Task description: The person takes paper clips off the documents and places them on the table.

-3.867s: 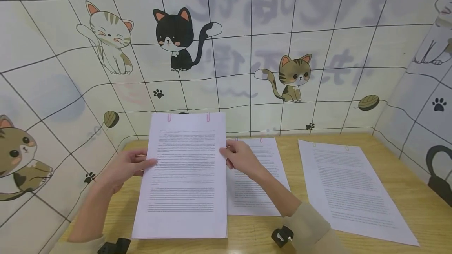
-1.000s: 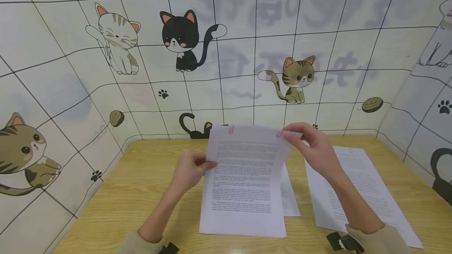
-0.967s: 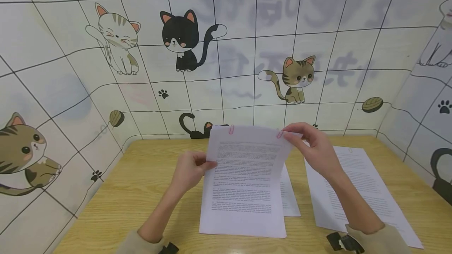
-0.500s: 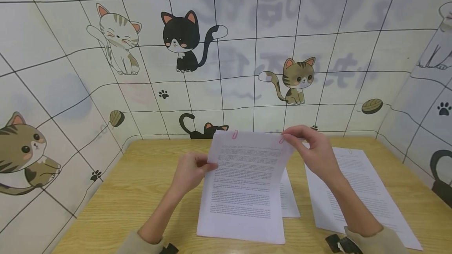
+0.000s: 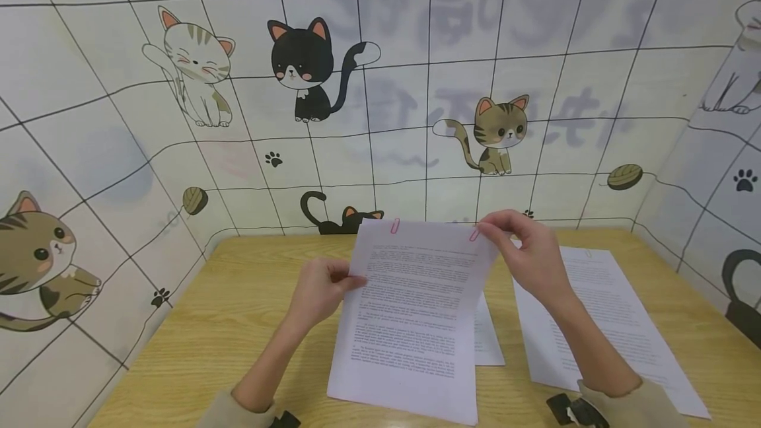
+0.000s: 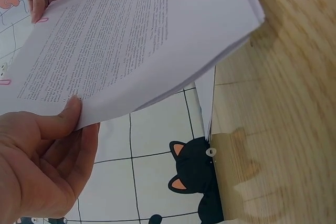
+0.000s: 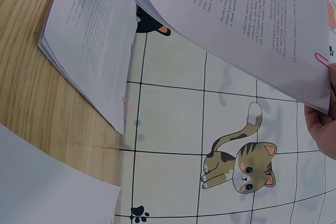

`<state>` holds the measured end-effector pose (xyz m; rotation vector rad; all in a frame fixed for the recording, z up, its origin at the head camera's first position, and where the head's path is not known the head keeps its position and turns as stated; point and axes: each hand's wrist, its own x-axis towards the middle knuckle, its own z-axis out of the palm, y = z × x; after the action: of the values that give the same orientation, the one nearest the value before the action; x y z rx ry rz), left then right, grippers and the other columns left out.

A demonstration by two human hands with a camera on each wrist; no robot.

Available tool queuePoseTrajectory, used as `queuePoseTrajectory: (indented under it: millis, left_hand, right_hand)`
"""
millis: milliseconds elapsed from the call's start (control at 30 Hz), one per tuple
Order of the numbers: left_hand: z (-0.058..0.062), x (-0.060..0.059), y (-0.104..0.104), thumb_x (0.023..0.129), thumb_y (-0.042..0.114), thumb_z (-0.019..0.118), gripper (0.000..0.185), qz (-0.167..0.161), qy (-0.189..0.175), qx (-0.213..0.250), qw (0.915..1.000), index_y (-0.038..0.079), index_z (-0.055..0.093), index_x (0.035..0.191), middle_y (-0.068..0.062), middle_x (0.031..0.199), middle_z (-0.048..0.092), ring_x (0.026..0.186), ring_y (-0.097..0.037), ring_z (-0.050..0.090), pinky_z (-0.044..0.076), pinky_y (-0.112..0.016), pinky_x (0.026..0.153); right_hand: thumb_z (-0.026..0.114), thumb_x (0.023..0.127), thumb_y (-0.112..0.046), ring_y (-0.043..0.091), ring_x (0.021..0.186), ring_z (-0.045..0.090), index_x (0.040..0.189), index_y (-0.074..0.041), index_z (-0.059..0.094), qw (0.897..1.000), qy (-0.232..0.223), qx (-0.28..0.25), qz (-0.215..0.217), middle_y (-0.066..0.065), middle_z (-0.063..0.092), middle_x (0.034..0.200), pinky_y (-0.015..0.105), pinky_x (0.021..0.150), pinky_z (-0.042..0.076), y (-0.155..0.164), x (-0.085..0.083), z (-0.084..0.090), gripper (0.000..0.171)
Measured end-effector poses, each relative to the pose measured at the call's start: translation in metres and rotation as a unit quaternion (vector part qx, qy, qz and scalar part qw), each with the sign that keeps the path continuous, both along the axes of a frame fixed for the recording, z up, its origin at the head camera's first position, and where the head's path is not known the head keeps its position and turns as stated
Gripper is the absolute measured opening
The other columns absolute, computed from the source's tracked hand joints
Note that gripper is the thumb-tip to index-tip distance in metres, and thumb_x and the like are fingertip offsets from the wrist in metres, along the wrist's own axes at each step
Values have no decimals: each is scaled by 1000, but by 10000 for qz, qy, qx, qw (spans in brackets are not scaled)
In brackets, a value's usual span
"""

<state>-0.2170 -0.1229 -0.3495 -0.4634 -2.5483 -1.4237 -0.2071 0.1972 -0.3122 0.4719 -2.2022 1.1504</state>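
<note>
Clipped paper stack [image 5: 410, 312] is held raised over the middle of the table [image 5: 238, 322], its near edge low toward the table's front edge, its top edge tilted up toward the back wall. Left hand [image 5: 321, 289] grips the stack's left edge, thumb on top and fingers curled beneath. Right hand [image 5: 532, 259] pinches the top right corner, right at one pink paper clip [image 5: 473, 235].

Procedure, as judged: keep the left grip firm so the sheets stay aligned; work the clip along the page edge, not across it, to avoid creasing or tearing.

Count: three paper stacks. One is held. A second stack [image 5: 487, 339] lies flat beneath it, mostly hidden. A third stack [image 5: 600, 322] lies toward the table's right edge. Two pink clips show on the held stack; the other clip [image 5: 395, 226] sits near its top left.
</note>
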Motion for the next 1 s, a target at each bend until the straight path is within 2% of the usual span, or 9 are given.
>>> queuePoseTrajectory:
  millis: [400, 533, 667, 867, 1000]
  left_hand:
    - [0, 1, 2, 82, -3, 79, 8, -82, -99, 87, 9999, 2, 80, 88, -4, 76, 74, 63, -13, 66, 50, -26, 56]
    - [0, 1, 3, 82, -3, 79, 8, -99, -99, 103, 9998, 2, 80, 88, -4, 76, 74, 63, -13, 67, 51, -26, 57]
    - [-1, 0, 1, 82, -3, 79, 8, -87, -86, 93, 9999, 2, 80, 89, -4, 77, 75, 65, -13, 67, 52, -27, 58]
    - [-3, -4, -5, 83, -3, 77, 9, 70, -241, 279, 9993, -1, 79, 92, -7, 80, 75, 67, -15, 67, 57, -34, 62]
    - [-3, -6, -7, 84, -3, 77, 8, 113, -323, 296, 9990, -2, 79, 91, -7, 79, 75, 66, -16, 67, 57, -37, 62]
  right_hand:
    - [71, 95, -7, 6, 79, 57, 96, -2, 70, 9991, 220, -243, -282, 5, 70, 89, 16, 74, 42, -3, -1, 1, 5]
    - [71, 95, -6, 6, 80, 56, 96, -1, 70, 9986, 271, -299, -327, 6, 70, 90, 16, 72, 42, -4, -1, 1, 5]
    - [68, 97, -8, 6, 84, 59, 100, 0, 68, 9982, 204, -467, -327, 6, 70, 94, 12, 76, 45, -1, 0, 2, 9]
    - [62, 100, -8, 8, 87, 61, 108, 1, 64, 9942, 212, -939, -472, -6, 70, 96, 11, 80, 48, 12, -1, 5, 12]
    - [61, 100, -5, 10, 86, 62, 107, 4, 63, 9929, 311, -1095, -331, -8, 70, 95, 13, 77, 50, 15, -2, 6, 12]
